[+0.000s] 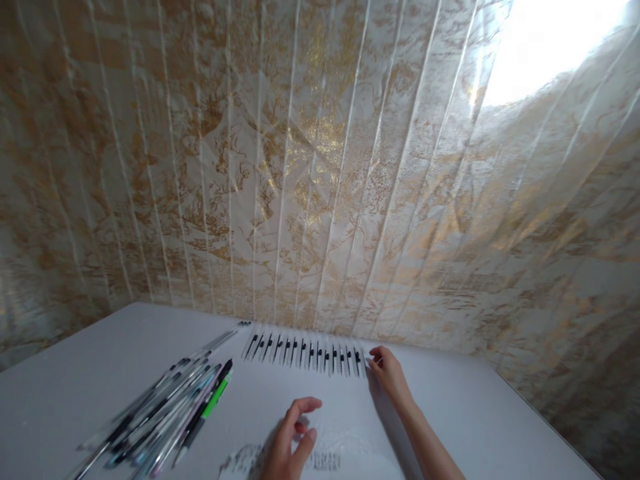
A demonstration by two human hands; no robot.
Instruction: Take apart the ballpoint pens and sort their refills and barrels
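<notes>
A row of short, clear, pen-like pieces with black parts (303, 353) lies side by side near the table's far edge. At the right end of that row, my right hand (387, 373) rests with thumb and fingertips drawn together. Whatever sits between those fingertips is too small to make out. Closer to me, my left hand (293, 437) hovers over the table with fingers curved and apart, holding nothing. Beneath it lies a clear plastic sheet or bag with small dark bits (325, 460), blurred and partly hidden by the hand.
On the left lies a loose pile of pens and clear pen barrels (165, 407), with a green and grey pen (216, 400) along its right side. The white table (450, 407) meets a shiny gold-patterned curtain (310, 167) behind it. Bright light comes from the upper right.
</notes>
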